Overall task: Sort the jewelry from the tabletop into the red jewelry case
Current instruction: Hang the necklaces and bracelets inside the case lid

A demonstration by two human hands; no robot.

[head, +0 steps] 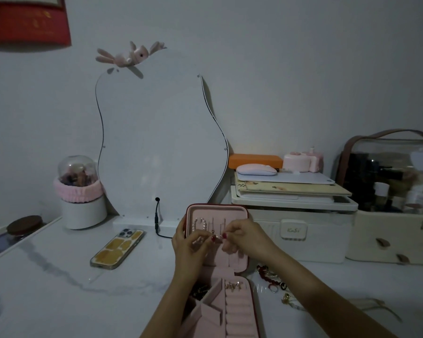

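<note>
Both hands — left hand point(189, 245), right hand point(242, 237) — pinch a necklace point(215, 238).

A wavy-edged frameless mirror point(156, 147) stands on the white marbled bench point(47, 276), with a yellow-cased phone point(117, 247) lying camera-up before it. Rightward sit a white plastic storage box point(303, 230) (stacked with flat items) and a clear-topped cosmetics bag point(396, 191).

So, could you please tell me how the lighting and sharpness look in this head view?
Head view: dim and grey overall; a warm glow behind the orange box; wide-angle bending at the edges; both hands at the red jewelry case look soft, so the small piece they hold is unclear.
</note>
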